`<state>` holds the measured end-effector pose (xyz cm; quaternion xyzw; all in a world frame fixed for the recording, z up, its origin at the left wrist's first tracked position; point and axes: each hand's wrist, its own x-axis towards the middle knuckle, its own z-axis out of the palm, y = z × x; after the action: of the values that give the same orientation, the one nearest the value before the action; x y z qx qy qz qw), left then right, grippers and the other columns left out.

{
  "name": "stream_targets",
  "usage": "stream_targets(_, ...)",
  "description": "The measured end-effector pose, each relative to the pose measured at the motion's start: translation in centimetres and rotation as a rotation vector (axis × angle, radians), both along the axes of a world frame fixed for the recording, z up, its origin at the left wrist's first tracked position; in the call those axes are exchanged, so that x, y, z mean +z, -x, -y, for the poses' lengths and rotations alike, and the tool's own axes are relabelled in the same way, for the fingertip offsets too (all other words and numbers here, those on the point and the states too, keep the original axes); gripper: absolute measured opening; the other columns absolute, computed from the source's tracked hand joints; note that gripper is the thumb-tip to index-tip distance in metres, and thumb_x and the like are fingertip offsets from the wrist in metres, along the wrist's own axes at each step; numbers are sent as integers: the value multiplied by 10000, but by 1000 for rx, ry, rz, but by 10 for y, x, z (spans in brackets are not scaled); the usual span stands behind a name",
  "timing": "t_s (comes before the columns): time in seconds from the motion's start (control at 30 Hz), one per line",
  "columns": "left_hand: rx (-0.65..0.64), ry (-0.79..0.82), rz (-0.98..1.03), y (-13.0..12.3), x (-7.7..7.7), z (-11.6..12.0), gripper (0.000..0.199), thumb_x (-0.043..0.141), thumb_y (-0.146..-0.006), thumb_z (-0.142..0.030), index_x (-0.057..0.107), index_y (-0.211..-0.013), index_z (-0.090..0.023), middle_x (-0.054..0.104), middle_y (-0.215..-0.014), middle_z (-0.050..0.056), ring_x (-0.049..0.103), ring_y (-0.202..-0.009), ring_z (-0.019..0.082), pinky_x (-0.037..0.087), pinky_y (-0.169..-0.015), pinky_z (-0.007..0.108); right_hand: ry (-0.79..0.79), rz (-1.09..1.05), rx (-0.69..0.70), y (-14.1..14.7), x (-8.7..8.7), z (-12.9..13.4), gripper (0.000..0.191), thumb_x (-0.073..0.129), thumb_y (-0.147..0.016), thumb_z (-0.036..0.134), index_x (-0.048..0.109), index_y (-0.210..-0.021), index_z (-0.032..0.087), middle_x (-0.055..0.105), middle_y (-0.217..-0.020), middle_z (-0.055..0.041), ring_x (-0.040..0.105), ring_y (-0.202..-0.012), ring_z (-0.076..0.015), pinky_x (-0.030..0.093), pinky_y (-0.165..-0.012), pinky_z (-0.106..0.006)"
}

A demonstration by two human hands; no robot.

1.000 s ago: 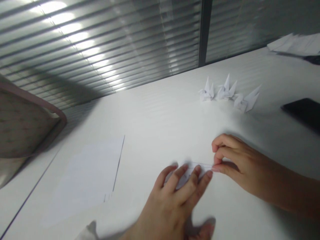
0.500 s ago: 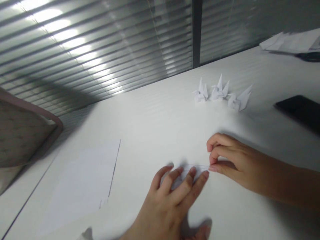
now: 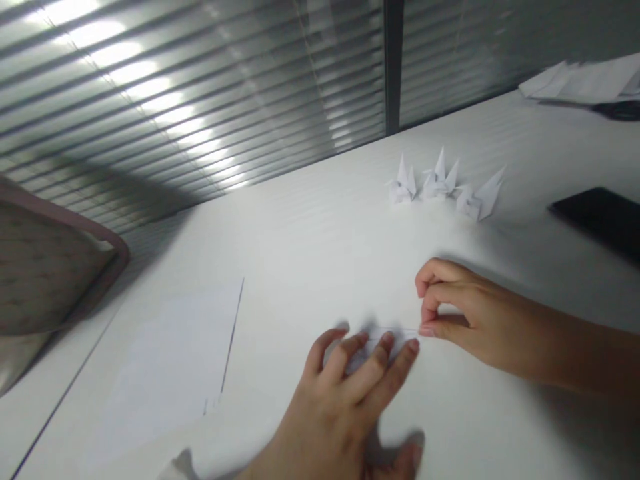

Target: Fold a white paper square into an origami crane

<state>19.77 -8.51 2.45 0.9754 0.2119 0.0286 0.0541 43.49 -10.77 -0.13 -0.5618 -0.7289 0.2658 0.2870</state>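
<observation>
A small folded piece of white paper point(image 3: 383, 333) lies flat on the white table, largely covered by fingers. My left hand point(image 3: 345, 393) rests over it with its fingers spread, the fingertips pressing on the paper. At the paper's right corner, my right hand point(image 3: 455, 303) pinches the tip between thumb and index finger, with the other fingers curled. Farther back stand three folded paper cranes, the left crane point(image 3: 401, 183), the middle crane point(image 3: 440, 179) and the right crane point(image 3: 477, 200).
White paper sheets point(image 3: 170, 360) lie at the left. A black phone point(image 3: 600, 217) sits at the right edge. Behind it are a paper stack point(image 3: 585, 81) and black-handled scissors point(image 3: 617, 110). A bag point(image 3: 55, 267) stands far left, and window blinds point(image 3: 225, 80) border the table's back.
My right hand has shifted very slightly up, its thumb and index finger closed more tightly at the paper's corner. My left hand stays pressed on the paper.
</observation>
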Motion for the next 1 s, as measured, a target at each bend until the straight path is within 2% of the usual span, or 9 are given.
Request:
stream_targets(0.2, -24, -43, 23, 2, 0, -1, 592, 472, -906, -530, 444, -1428, -252, 611, -1314, -36, 529, -1126, 246, 229, -1077, 401, 113, -161, 0, -7, -2, -5, 132, 616, -824, 166, 545, -731, 226, 516, -960, 6, 542, -894, -139, 462, -796, -263)
stream_targets(0.37, -16, -64, 32, -2, 1, -3, 611, 498, -892, -545, 444, -1429, -258, 617, -1304, -30, 540, -1106, 255, 258, -1057, 410, 168, -182, -32, -13, 3, -10, 93, 589, -856, 222, 573, -766, 235, 534, -891, 23, 529, -712, -108, 454, -664, -249)
stream_targets(0.6, -12, -58, 31, -3, -2, -5, 580, 515, -887, -546, 495, -1393, -265, 633, -1285, -39, 537, -1093, 261, 259, -1056, 418, 49, -119, -33, -4, -1, -4, 129, 679, -802, 215, 555, -776, 238, 531, -922, 24, 544, -880, -132, 453, -784, -260)
stream_targets(0.83, -20, -65, 31, 1, -4, -3, 582, 512, -890, -541, 490, -1397, -254, 627, -1296, -36, 533, -1120, 261, 260, -1066, 413, 159, -314, -13, -2, 0, -6, 111, 632, -835, 197, 569, -749, 228, 505, -903, 10, 558, -816, -119, 511, -699, -219)
stream_targets(1.0, -28, -69, 28, 1, -5, -6, 580, 506, -901, -525, 467, -1412, -255, 617, -1312, -43, 545, -1122, 251, 265, -1072, 410, 55, -125, -44, 1, -1, -4, 165, 686, -784, 140, 554, -735, 224, 518, -899, 17, 535, -869, -135, 458, -762, -260)
